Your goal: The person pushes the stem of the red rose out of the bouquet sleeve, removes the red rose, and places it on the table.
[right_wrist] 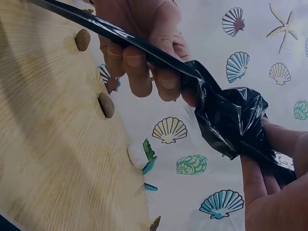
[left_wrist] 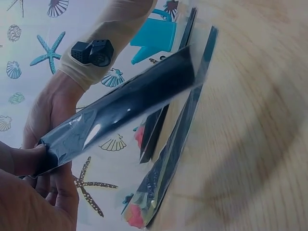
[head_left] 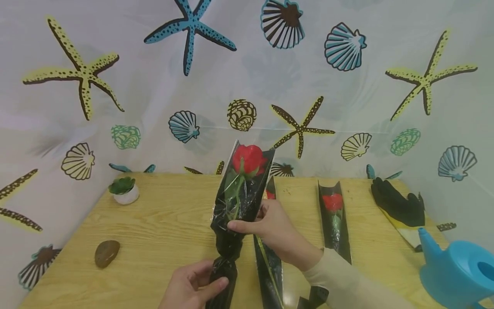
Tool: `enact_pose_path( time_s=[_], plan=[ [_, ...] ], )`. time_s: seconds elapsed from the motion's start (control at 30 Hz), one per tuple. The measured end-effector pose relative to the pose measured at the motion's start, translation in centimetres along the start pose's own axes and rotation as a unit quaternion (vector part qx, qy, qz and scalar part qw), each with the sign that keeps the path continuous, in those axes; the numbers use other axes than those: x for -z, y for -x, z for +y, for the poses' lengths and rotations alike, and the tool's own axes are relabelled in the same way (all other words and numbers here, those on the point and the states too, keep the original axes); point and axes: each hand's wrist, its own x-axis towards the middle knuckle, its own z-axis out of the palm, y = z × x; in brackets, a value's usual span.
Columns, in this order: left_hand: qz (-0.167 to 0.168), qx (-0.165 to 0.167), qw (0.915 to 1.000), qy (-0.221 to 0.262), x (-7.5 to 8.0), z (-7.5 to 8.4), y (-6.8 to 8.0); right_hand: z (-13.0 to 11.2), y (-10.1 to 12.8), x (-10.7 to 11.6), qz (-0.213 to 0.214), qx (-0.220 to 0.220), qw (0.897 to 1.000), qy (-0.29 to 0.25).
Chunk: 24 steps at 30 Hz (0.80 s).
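The fingers (head_left: 216,285) of the left hand (head_left: 191,285) curl round the twisted black foot of a wrapped rose (head_left: 241,189), thumb laid across the crinkled film at the bottom of the head view. The right hand (head_left: 275,231) has its fingers (head_left: 241,226) closed on the sleeve higher up, pinching the wrapper at about its middle, thumb on the near face; the right wrist view shows those fingers folded over the flat edge of the film. Between the two hands the wrapped rose stands nearly upright above the bench (head_left: 162,231), its red bloom at twelve o'clock from the hands, leaning slightly toward one o'clock, with the green stem visible through the clear front.

Under the right hand a second wrapped rose (head_left: 268,266) lies flat on the bench, running from six to twelve o'clock. Just beside it, at two o'clock from the right hand, a third wrapped rose (head_left: 334,221) lies along the same line, its red head toward the far edge.

Farther out at two to three o'clock a black glove (head_left: 397,201) rests near the far right corner, and a blue watering can (head_left: 457,272) stands at four o'clock. At nine o'clock from the hands lies a brown stone (head_left: 106,253); at ten o'clock, near the far left corner, a small potted plant (head_left: 123,190) in a white pot. A curtain (head_left: 154,90) printed with starfish and shells hangs behind the bench.
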Motion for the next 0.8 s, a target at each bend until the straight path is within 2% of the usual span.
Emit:
enact_pose_path(
  time_s=[0.2,0.37,0.47,0.57,0.67,0.8],
  plan=[
    [0.006,-0.018,0.9998,-0.008,-0.1,0.2,-0.3,0.0,0.1,-0.1,-0.028,0.019,0.999,-0.016],
    [-0.016,-0.003,0.9998,-0.009,0.2,-0.1,-0.3,0.2,-0.1,0.5,-0.029,0.022,0.999,-0.039],
    [-0.038,0.016,0.9992,-0.001,0.5,-0.4,-0.3,0.2,-0.3,1.0,-0.039,0.027,0.995,-0.089],
    [-0.05,0.023,0.9984,-0.012,0.7,-0.7,-0.4,-0.1,-0.5,1.4,-0.043,0.025,0.989,-0.137],
    [-0.059,0.017,0.9979,-0.02,0.6,-1.0,-0.5,-0.3,-0.7,1.9,-0.033,0.019,0.985,-0.168],
    [-0.079,-0.001,0.9966,-0.022,0.7,-1.4,-0.5,-0.5,-0.8,2.3,0.001,0.019,0.986,-0.164]
  ],
)
